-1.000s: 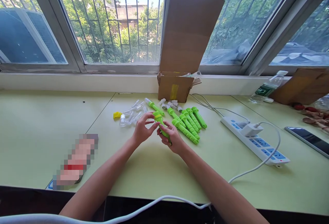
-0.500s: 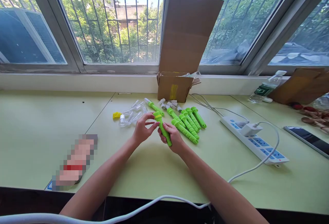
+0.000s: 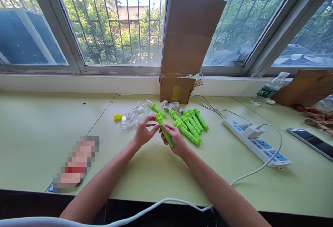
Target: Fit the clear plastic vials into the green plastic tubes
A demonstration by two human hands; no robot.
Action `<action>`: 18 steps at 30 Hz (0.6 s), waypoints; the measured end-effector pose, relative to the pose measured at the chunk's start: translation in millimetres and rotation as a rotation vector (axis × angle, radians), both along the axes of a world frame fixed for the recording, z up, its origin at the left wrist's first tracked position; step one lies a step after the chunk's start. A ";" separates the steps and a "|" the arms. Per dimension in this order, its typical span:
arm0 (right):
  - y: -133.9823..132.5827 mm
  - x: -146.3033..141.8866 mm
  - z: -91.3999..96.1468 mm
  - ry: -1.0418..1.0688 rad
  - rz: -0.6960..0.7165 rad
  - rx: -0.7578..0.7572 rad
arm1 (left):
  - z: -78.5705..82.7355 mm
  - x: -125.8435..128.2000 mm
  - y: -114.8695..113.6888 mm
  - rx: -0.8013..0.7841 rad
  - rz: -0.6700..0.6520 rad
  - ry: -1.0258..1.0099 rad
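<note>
A bright green plastic tube (image 3: 167,137) with a ridged, yellowish collar is held at a slant above the table. Its lower part lies in my right hand (image 3: 175,139), fingers wrapped round it and thumb along the top. The thumb and index finger of my left hand (image 3: 144,129) close on the collar end. Just right of my hands lie several more green tubes (image 3: 191,126), side by side. One green tube with a clear tip (image 3: 156,109) lies beyond my hands. Several clear plastic caps (image 3: 133,117) and a small yellow piece (image 3: 118,117) are to the left.
Small white parts (image 3: 173,105) lie before an open cardboard box (image 3: 173,89) at the window. On the right are a power strip (image 3: 256,143) with cables, a phone (image 3: 313,142) and a water bottle (image 3: 270,88). A blurred-out object (image 3: 76,164) lies at left on the table (image 3: 39,129).
Almost nothing differs. Both hands stay on the green tube, with only a slight shift of the right hand's fingers.
</note>
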State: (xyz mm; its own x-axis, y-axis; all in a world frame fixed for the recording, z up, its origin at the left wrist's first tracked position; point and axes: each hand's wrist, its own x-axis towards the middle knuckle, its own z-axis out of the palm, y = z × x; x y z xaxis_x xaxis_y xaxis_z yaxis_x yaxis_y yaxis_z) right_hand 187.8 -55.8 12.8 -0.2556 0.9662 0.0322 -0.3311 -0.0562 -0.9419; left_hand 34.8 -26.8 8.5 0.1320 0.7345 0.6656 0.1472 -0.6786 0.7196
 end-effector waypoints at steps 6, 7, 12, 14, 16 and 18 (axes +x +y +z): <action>3.4 0.2 -6.0 0.003 0.017 -0.007 | 1.8 0.0 -1.2 -0.017 -0.012 0.032; 3.6 0.5 -6.2 0.012 0.016 -0.025 | 1.7 -0.3 -1.0 -0.026 -0.013 0.035; 4.1 2.7 -5.7 0.073 0.053 -0.103 | 1.2 -1.1 -0.6 -0.057 -0.016 0.023; 3.6 2.9 -5.7 0.099 0.074 -0.120 | 1.7 -0.2 -1.7 -0.058 -0.019 0.011; 2.9 2.6 -6.0 0.118 0.078 -0.131 | 2.5 1.1 -3.1 -0.062 -0.026 0.005; 2.3 2.5 -6.4 0.141 0.085 -0.139 | 3.3 2.4 -4.4 -0.067 -0.037 0.002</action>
State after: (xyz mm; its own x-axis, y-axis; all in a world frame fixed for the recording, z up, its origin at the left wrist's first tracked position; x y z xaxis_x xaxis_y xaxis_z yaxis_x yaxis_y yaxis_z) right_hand 190.3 -53.5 6.4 -0.3387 0.9390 -0.0588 -0.4476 -0.2158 -0.8678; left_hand 37.2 -31.1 11.8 0.1612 0.7718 0.6151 0.1250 -0.6342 0.7630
